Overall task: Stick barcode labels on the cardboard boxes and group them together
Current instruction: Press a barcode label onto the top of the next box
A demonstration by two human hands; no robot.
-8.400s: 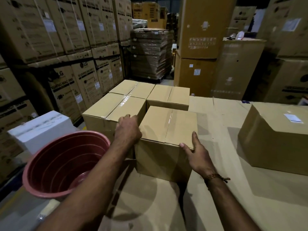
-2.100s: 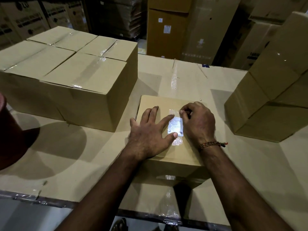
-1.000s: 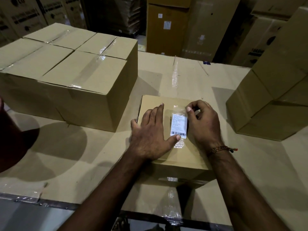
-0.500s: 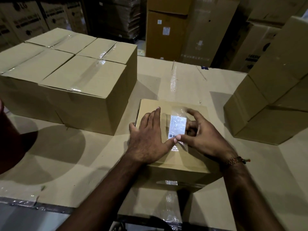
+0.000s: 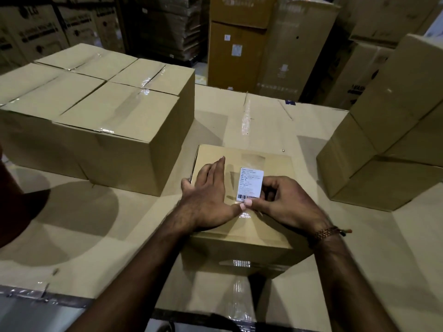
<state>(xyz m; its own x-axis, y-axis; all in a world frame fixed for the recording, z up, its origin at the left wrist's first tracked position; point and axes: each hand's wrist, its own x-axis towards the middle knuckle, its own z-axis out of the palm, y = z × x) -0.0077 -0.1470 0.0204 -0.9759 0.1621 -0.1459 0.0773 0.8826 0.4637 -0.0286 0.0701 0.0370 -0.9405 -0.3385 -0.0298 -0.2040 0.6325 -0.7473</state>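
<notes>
Since a second ago, right hand drawn nearer, thumb now pinching barcode label at its lower edge atop small cardboard box. Left hand pressed flat, fingers straight, beside label.

Warehouse, probably: stacked appliance cartons, tall boxes behind.

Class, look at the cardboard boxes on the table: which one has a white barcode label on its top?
The small box under both hands, nearest the camera. The label lies on its top; the grouped boxes at left show only tape.
</notes>
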